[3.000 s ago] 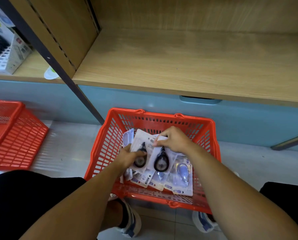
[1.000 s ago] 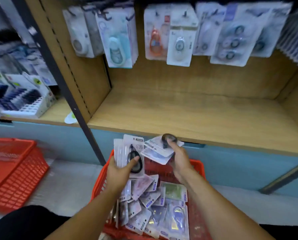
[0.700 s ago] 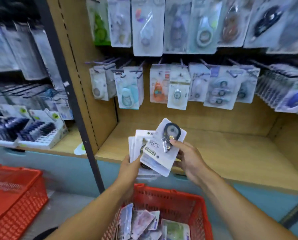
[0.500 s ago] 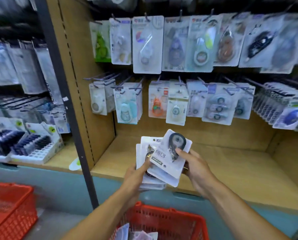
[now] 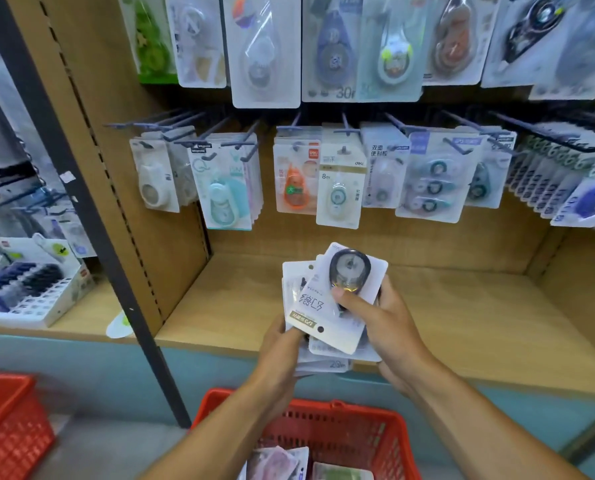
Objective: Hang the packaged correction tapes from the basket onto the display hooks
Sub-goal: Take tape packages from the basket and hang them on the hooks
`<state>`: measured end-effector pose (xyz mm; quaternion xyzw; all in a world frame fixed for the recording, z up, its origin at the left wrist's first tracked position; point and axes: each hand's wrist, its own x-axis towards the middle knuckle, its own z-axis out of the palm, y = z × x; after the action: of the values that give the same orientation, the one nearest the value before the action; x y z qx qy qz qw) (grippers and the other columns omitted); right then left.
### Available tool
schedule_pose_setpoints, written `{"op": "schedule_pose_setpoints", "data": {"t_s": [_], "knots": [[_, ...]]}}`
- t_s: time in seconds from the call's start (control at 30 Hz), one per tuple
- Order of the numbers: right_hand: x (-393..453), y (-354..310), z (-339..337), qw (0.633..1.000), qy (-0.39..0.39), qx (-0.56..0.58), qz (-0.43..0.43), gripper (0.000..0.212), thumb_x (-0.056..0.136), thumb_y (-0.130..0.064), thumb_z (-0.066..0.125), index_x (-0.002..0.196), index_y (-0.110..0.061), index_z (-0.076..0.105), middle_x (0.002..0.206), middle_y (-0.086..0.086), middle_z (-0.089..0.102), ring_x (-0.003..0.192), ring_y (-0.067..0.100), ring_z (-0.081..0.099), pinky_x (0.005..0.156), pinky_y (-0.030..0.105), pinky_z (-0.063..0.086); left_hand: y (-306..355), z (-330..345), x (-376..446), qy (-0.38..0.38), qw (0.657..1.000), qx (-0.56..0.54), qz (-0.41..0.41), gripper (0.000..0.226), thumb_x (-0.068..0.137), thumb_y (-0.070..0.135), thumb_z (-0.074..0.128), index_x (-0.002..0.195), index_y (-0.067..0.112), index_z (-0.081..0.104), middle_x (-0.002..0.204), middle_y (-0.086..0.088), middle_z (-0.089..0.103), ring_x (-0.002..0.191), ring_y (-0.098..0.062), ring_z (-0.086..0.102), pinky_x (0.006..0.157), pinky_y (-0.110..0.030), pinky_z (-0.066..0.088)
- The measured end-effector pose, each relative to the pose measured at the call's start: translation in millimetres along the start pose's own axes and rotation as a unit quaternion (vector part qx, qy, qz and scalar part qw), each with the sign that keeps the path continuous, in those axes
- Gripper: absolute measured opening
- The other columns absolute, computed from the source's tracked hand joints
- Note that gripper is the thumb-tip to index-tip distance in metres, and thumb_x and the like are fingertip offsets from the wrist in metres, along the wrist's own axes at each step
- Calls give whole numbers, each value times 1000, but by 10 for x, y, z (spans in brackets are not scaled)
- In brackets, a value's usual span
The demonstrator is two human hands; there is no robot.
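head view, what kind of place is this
Most likely a stationery shop aisle: carded correction tapes in clear blister packs hang from rows of metal display hooks on a wooden shelf unit, with a red plastic shopping basket below.

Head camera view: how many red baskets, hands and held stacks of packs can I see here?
red baskets: 2
hands: 2, the left hand and the right hand
stack of packs, gripped by both hands: 1
Total: 5
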<state>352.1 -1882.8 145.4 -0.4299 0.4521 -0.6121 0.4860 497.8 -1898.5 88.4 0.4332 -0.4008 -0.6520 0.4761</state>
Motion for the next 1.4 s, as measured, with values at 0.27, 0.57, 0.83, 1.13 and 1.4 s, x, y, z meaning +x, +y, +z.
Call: {"op": "schedule_pose_setpoints", "data": {"t_s": [0.27,0.57,0.83,1.13,1.4], "knots": [[202,-59,-140,990,82,114,-10,78,67,12,81,132,-9,44,110,9,73,104,26,71,80,41,60,69,-7,21,86,995,-43,35,42,82,24,83,121,12,71,108,-11,80,103,-36,76,96,-57,59],[199,-24,-94,976,144,151,57,75,61,-12,88,129,-7,58,112,11,74,98,26,73,81,37,58,137,-115,-8,100,991,-42,82,55,71,35,80,123,20,69,113,-6,80,105,-33,76,99,-61,56],[253,-139,-225,928,229,288,62,67,82,-4,78,142,-9,47,125,10,67,95,16,71,76,32,62,146,-114,-20,93,992,-25,82,39,86,24,82,122,22,70,114,-6,79,104,-30,76,96,-53,60],[38,-27,10,949,186,166,191,36,72,-49,83,95,-23,72,88,-4,78,83,15,73,82,37,57,101,-77,-41,100,984,17,149,50,87,29,83,131,33,59,120,5,75,106,-14,75,90,-39,61],[-88,137,242,956,192,155,157,69,56,-65,79,107,-18,76,101,1,78,97,23,75,96,47,56,75,-44,-67,87,979,64,172,84,74,62,76,150,46,45,138,20,65,126,-7,65,109,-49,51]]}}
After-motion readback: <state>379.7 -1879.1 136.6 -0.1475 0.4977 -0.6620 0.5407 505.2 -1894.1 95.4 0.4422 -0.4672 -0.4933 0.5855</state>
